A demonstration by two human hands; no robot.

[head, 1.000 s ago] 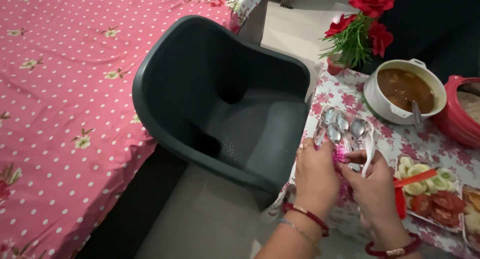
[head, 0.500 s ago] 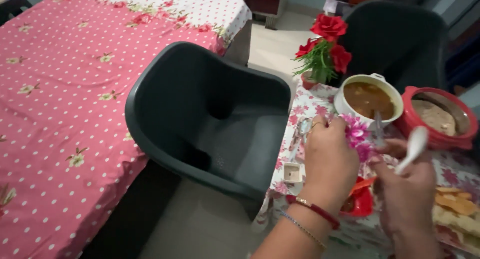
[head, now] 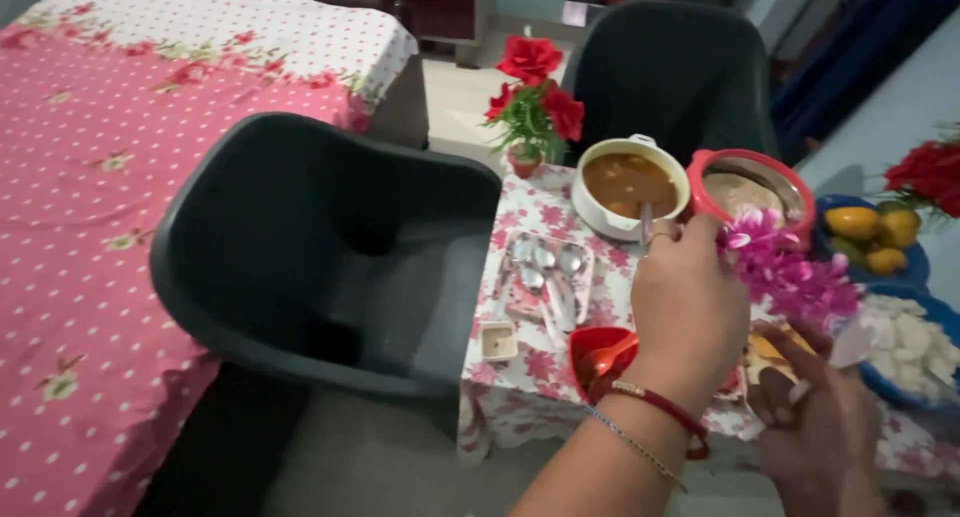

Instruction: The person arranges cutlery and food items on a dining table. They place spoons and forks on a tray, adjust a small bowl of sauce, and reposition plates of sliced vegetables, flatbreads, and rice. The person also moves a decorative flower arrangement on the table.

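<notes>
My left hand (head: 690, 307) is raised over the floral-clothed table (head: 530, 377) and grips a bunch of pink and purple flowers (head: 790, 272). My right hand (head: 825, 427) sits lower right, fingers closed around a white spoon (head: 848, 349). Under my left hand is a red bowl (head: 600, 357). A clear tray of metal spoons (head: 545, 272) lies just left of it, and a small white dish (head: 497, 341) stands near the table's edge.
A white pot of brown curry (head: 628, 185), a red-rimmed container (head: 750, 187) and a vase of red roses (head: 535, 97) stand at the back. A blue bowl of yellow fruit (head: 868, 239) is far right. Dark plastic chairs (head: 320, 257) flank the table; a pink bed (head: 100, 177) lies left.
The view has swung right and up along the table. My left hand lifted the flowers away from the spoon tray. My right hand dropped lower with the white spoon.
</notes>
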